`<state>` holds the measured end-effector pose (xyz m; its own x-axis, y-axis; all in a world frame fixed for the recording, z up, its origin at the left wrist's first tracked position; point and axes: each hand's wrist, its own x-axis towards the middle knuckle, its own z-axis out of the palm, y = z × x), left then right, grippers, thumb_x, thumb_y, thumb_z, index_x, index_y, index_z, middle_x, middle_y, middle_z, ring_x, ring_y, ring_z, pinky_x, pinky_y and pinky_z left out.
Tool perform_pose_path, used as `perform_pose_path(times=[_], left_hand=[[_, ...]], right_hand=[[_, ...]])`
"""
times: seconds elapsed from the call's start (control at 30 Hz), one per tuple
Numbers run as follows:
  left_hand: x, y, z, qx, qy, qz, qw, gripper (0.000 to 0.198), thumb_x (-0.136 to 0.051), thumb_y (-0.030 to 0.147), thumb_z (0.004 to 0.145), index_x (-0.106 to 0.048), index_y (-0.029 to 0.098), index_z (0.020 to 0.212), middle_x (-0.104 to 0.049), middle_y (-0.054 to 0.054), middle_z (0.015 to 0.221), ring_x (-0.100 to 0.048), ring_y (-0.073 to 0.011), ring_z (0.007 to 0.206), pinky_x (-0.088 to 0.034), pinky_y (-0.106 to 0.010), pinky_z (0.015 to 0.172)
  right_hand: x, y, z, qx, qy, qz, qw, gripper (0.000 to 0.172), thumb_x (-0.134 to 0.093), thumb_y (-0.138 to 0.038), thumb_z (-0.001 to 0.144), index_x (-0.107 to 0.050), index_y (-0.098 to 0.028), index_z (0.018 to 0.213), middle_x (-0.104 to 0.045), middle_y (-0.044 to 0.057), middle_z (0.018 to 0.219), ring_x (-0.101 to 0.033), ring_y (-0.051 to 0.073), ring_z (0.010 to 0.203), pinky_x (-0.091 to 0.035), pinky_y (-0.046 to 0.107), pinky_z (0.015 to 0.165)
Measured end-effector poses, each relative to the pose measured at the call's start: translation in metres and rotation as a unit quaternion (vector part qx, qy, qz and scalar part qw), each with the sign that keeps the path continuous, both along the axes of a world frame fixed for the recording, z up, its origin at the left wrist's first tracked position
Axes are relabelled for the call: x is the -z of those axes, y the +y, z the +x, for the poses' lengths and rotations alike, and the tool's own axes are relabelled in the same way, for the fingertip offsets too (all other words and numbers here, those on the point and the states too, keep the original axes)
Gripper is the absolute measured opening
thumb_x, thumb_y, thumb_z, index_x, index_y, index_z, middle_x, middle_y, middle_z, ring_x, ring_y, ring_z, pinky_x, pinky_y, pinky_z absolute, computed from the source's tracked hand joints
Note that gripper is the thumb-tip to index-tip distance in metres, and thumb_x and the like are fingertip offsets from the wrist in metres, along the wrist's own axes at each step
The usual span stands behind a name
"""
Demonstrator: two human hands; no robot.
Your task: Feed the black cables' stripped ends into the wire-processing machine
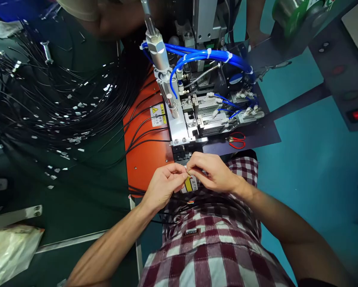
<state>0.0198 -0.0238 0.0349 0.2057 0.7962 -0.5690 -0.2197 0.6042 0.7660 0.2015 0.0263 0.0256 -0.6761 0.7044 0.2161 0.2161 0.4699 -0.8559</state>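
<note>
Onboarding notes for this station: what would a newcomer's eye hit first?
The bright blue tubes arching over the metal machine, top centre. Then the orange-red plate left of it, with a tangle of black cables further left on the green table. Last, the left hand and right hand, close together by the machine's near end.

Left grip (164, 182), right grip (212, 171), both pinched, close together

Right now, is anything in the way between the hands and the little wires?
Nothing that I can see. The left hand and right hand meet at the wires, both pinching right there. They cover part of the wires, so I can't see what's hidden underneath.
</note>
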Motion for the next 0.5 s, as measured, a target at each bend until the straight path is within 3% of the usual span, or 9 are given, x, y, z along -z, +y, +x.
perform_pose_path(times=[0.2,0.37,0.5], left_hand=[[0.003,-0.004,0.004,-0.046,0.0,0.017,0.999,0.023,-0.071,0.033,0.078,-0.059,0.013,0.079,-0.044,0.006,0.05,-0.032,-0.0026,0.045,-0.021,-0.016,0.045],[0.003,-0.006,0.004,-0.038,0.026,0.025,0.999,0.023,-0.07,0.034,0.079,-0.059,0.014,0.079,-0.044,0.006,0.05,-0.032,-0.0029,0.045,-0.02,-0.016,0.044],[-0.001,-0.008,0.005,-0.017,0.036,0.026,0.999,0.024,-0.07,0.036,0.079,-0.06,0.014,0.081,-0.043,0.007,0.05,-0.035,-0.0037,0.046,-0.024,-0.016,0.045]], right_hand=[[0.001,-0.019,0.0,0.126,0.032,-0.166,0.978,0.01,-0.053,-0.023,0.091,-0.061,-0.017,0.091,-0.061,0.002,0.082,-0.052,0.011,0.067,-0.041,0.024,0.059],[-0.002,-0.03,-0.006,0.155,0.041,-0.236,0.958,0.012,-0.058,-0.025,0.087,-0.063,-0.015,0.082,-0.059,0.0,0.071,-0.049,0.01,0.06,-0.039,0.023,0.054],[-0.006,-0.024,-0.007,0.141,0.06,-0.359,0.921,0.018,-0.058,-0.03,0.085,-0.059,-0.015,0.076,-0.054,-0.002,0.065,-0.047,0.009,0.053,-0.039,0.022,0.048]])
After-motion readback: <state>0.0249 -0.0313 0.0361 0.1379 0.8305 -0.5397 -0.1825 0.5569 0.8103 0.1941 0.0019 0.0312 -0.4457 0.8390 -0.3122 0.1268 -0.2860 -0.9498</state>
